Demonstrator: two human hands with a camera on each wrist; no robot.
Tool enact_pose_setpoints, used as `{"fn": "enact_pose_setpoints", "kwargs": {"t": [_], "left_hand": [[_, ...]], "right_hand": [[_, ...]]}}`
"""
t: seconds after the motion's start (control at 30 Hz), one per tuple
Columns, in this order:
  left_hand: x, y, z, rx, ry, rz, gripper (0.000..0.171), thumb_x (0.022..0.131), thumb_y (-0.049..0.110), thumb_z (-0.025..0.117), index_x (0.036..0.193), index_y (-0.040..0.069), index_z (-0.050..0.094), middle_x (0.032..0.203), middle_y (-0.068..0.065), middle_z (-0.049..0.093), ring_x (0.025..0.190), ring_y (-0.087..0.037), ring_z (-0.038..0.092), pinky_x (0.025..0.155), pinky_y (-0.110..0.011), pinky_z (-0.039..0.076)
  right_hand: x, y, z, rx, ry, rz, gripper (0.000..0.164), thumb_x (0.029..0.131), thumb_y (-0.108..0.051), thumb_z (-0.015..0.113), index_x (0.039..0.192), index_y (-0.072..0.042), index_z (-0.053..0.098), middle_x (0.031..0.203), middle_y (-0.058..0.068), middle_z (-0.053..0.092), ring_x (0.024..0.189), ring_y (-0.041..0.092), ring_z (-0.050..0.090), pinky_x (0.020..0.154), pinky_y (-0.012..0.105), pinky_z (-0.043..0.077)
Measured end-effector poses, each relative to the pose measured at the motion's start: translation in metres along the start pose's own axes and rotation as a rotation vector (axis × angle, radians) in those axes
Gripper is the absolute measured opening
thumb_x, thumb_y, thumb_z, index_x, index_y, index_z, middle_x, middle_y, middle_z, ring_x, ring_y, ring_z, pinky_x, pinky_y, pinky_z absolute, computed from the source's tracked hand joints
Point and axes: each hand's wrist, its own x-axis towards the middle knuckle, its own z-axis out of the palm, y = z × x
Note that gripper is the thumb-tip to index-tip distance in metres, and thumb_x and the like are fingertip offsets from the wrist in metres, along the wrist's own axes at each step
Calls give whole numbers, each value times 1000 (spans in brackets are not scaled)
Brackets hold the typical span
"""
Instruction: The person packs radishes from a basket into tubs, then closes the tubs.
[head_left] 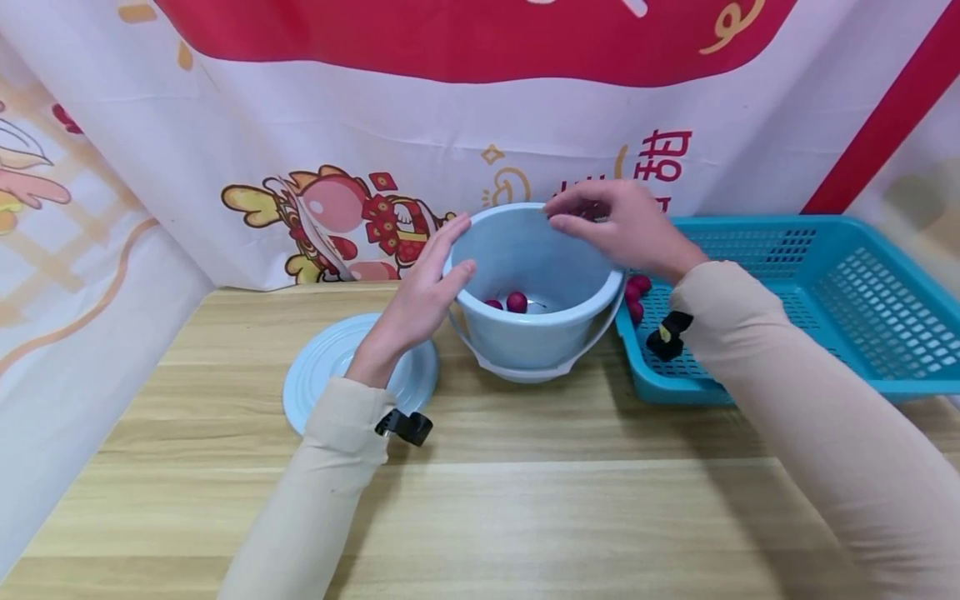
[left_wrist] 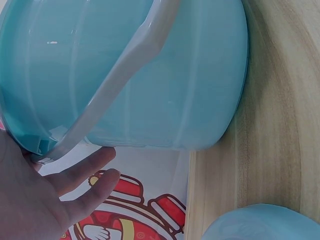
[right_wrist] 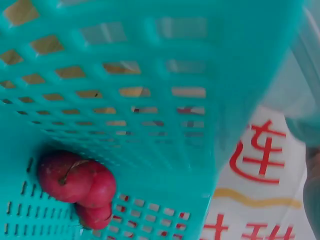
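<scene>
A light blue bucket [head_left: 517,342] stands on the table with two round red radishes [head_left: 516,302] visible inside, one partly hidden by the near wall. My left hand [head_left: 420,304] rests on the bucket's left rim, fingers fairly straight along its outside. In the left wrist view, the bucket's pale handle [left_wrist: 120,75] slants down beside that hand. Over the bucket's right back rim is my right hand [head_left: 618,221], its fingers bent and the thumb below them; I cannot tell whether it holds anything. More radishes [right_wrist: 75,182] lie clustered in a corner of the teal basket [head_left: 787,387].
The bucket's round light blue lid [head_left: 318,367] lies flat to the left, partly under my left forearm. Close on the bucket's right stands the basket, beneath my right forearm. A printed cloth [head_left: 420,125] hangs behind the wooden table [head_left: 480,517].
</scene>
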Motion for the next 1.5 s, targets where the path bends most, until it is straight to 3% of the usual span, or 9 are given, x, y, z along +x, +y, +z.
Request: {"fn": "enact_pose_setpoints", "kwargs": {"t": [0.17, 0.37, 0.43, 0.57, 0.67, 0.77, 1.27, 1.5], "left_hand": [[0, 1, 0, -8, -6, -1, 66, 110, 34, 46, 170, 23, 24, 179, 8, 16, 166, -21, 18, 130, -61, 30], [-1, 2, 0, -6, -5, 5, 65, 110, 33, 46, 170, 24, 24, 179, 9, 17, 166, -21, 19, 131, -61, 28], [-1, 2, 0, -6, -3, 4, 65, 110, 33, 46, 170, 24, 24, 179, 9, 17, 166, -22, 19, 130, -61, 29], [-1, 2, -1, -2, -1, 5, 65, 109, 33, 47, 170, 24, 25, 179, 8, 17, 165, -22, 20, 130, -62, 29], [-1, 2, -1, 3, 0, 4, 66, 109, 34, 47, 170, 23, 25, 179, 8, 17, 165, -22, 19, 130, -62, 28], [0, 2, -1, 3, 1, 2, 66, 109, 34, 47, 170, 22, 24, 179, 8, 17, 165, -22, 20, 130, -62, 29], [0, 3, -2, -10, 7, 15, 66, 109, 33, 48, 170, 21, 25, 179, 6, 17, 165, -24, 21, 129, -62, 32], [0, 1, -1, -6, -2, -2, 66, 109, 35, 47, 170, 24, 24, 179, 8, 16, 166, -22, 19, 130, -62, 29]], "right_hand": [[-11, 21, -22, 109, 64, 79, 49, 95, -42, 78, 139, -22, 71, 138, 4, 70, 114, 18, 68, 85, 16, 59], [-25, 59, -42, 73, 23, 186, 54, 96, -45, 76, 144, -20, 67, 137, 4, 71, 115, 15, 65, 83, 14, 58], [-28, 70, -47, 37, -23, 221, 54, 97, -43, 76, 145, -20, 66, 139, 6, 70, 119, 18, 64, 86, 17, 59], [-32, 89, -53, -20, -165, 296, 52, 99, -37, 76, 147, -19, 64, 144, 12, 68, 128, 27, 63, 102, 40, 61], [-35, 101, -53, -16, -258, 340, 53, 99, -33, 76, 148, -18, 62, 145, 14, 67, 133, 33, 61, 110, 58, 55], [-36, 110, -50, 7, -299, 358, 55, 99, -32, 76, 149, -15, 61, 146, 17, 66, 135, 37, 59, 113, 66, 48], [-32, 120, -42, -5, -334, 427, 58, 98, -38, 77, 150, -18, 61, 157, 18, 55, 147, 44, 39, 117, 73, 36], [-33, 124, -42, -21, -320, 462, 57, 100, -34, 74, 151, -14, 59, 158, 21, 52, 145, 46, 40, 117, 72, 37]]}}
